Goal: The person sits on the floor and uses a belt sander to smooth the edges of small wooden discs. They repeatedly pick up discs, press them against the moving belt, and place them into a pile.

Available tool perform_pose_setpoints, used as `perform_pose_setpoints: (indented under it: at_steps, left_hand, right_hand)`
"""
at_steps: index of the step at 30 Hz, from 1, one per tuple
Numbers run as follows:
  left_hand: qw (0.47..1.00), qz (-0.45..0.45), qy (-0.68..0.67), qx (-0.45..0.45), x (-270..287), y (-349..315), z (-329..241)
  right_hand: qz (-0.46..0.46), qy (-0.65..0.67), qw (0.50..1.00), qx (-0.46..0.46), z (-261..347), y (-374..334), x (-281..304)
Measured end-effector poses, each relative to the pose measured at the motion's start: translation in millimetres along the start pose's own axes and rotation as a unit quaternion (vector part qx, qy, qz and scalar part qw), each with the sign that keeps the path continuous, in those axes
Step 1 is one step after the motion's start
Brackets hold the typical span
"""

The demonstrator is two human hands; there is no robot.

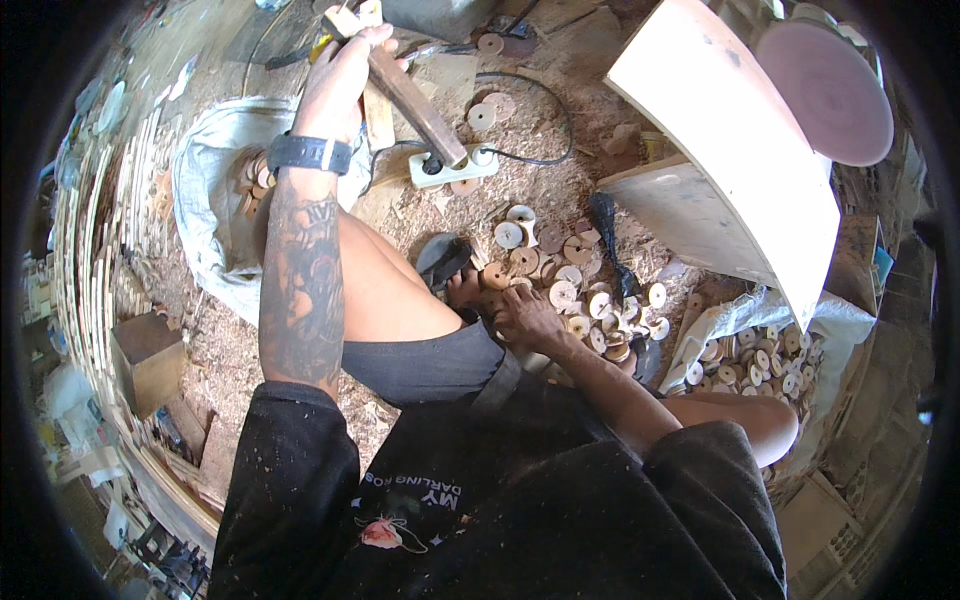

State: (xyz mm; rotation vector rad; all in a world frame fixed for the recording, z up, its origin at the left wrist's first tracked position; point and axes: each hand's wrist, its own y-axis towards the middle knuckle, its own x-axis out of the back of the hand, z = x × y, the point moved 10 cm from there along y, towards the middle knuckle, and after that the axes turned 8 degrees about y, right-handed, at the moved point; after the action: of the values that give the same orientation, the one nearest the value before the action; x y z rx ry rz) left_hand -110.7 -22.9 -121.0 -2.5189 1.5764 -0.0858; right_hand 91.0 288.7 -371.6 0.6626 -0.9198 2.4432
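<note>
Up at the top left, my left hand (345,75) is closed round the upper end of a brown wooden bar (415,105), which slants down over a white power strip (455,167). A dark watch sits on that wrist. My right hand (530,318) lies low beside my foot, its bent fingers apart and touching the near edge of a pile of round wooden discs (563,294). Several discs have a hole in the centre. Whether a disc is under the fingertips cannot be seen. A pale block of wood (343,20) shows just beyond my left hand.
A white sack (215,250) holding discs stands left; another sack (700,345) full of discs lies right. A large white curved panel (740,130) and a round pinkish disc (825,92) rise at upper right. Black cables (570,125) cross the sawdust-covered floor. Long wood strips (95,270) line the left.
</note>
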Motion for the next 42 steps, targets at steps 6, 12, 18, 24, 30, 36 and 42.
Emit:
perform_pose_setpoints:
  at_steps: [6,12,18,24,30,36,42]
  left_hand:
    - [0.999,-0.021,-0.009,0.033,2.6,-2.3,2.9]
    - [0.999,-0.015,0.041,0.005,-6.1,-9.4,-4.9]
    - [0.997,0.001,0.083,-0.003,-21.3,-7.9,-6.3]
    - [0.996,0.023,0.086,-0.012,-41.2,-10.4,-5.2]
    - [0.990,0.071,0.114,-0.039,-70.5,-25.4,-11.7]
    - [0.969,0.126,0.198,-0.078,-117.8,-55.4,-30.0]
    - [0.949,0.126,0.252,-0.144,-171.7,-110.0,-54.8]
  right_hand:
    - [-0.050,0.160,0.976,-0.137,11.0,-30.3,88.0]
    - [-0.598,0.140,0.781,0.111,31.7,-176.9,386.6]
    - [-0.593,-0.158,0.786,-0.070,-24.8,-170.5,458.1]
    - [-0.608,-0.159,0.777,-0.035,-31.7,-173.2,458.0]
    - [-0.614,-0.130,0.778,-0.027,-34.0,-175.5,454.6]
    - [-0.631,-0.188,0.752,0.007,-20.4,-183.6,453.5]
    - [-0.571,0.300,0.755,0.120,-11.8,-202.6,446.9]
